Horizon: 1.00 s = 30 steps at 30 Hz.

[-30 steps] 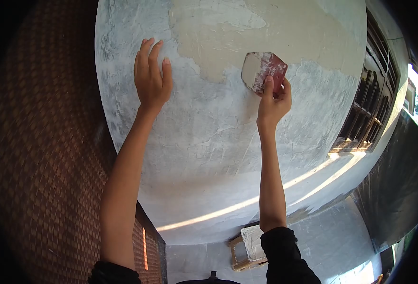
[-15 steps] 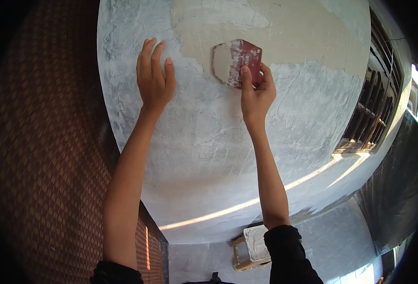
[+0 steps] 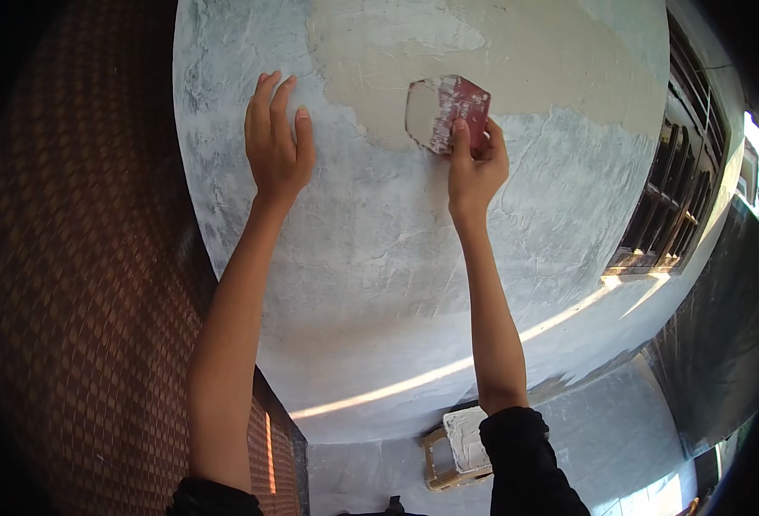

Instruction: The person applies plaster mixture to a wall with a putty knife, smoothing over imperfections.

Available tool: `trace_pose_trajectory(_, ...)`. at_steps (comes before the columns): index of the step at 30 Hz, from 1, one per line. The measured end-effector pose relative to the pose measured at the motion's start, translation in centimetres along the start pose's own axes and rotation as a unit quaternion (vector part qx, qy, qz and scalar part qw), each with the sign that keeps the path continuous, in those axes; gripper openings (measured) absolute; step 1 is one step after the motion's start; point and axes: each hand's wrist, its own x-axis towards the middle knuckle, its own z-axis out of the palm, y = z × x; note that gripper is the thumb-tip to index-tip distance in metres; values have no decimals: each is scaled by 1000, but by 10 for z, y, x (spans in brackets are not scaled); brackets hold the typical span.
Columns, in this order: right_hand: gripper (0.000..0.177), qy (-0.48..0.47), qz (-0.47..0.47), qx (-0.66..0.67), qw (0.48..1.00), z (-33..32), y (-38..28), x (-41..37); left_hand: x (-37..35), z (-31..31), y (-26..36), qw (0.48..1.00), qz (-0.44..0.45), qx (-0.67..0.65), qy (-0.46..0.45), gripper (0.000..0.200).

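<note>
Now our right hand (image 3: 474, 172), clamped on the red scraper (image 3: 445, 110), had slid back slightly rightward along the lower edge of the beige patch (image 3: 525, 60) (blade caked white), so the stroke reversed; our left hand (image 3: 276, 146) stayed flat and open on the grey wall (image 3: 379, 275)

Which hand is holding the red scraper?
The right hand pinches the red scraper against the wall; the left hand holds nothing, lying flat on the wall.
</note>
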Motion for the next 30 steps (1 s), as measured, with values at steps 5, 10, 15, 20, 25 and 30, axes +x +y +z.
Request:
trace_pose_trajectory(5, 28, 58, 17, 115, 992, -29, -16, 17, 2, 2, 3, 1000, -3, 17, 1, 36)
trace_pose_trajectory(10, 30, -79, -22, 10, 997, 8, -14, -4, 1, -1, -1, 1000, 2, 1, -8, 37)
trace_pose_trajectory(15, 26, 58, -5, 48, 997, -49, -8, 17, 2, 0, 3, 1000, -4, 21, -6, 37)
trace_pose_trajectory(20, 30, -94, 2, 48, 994, -9, -10, -15, 0, 0, 2, 1000, 2, 15, -9, 38)
trace_pose_trajectory(25, 27, 43, -13, 34, 998, -33, -11, 10, 1, -1, 4, 1000, -1, 26, -10, 37)
trace_pose_trajectory(30, 27, -73, -8, 83, 994, 27, -35, -5, 1, -1, 3, 1000, -7, 5, -12, 37)
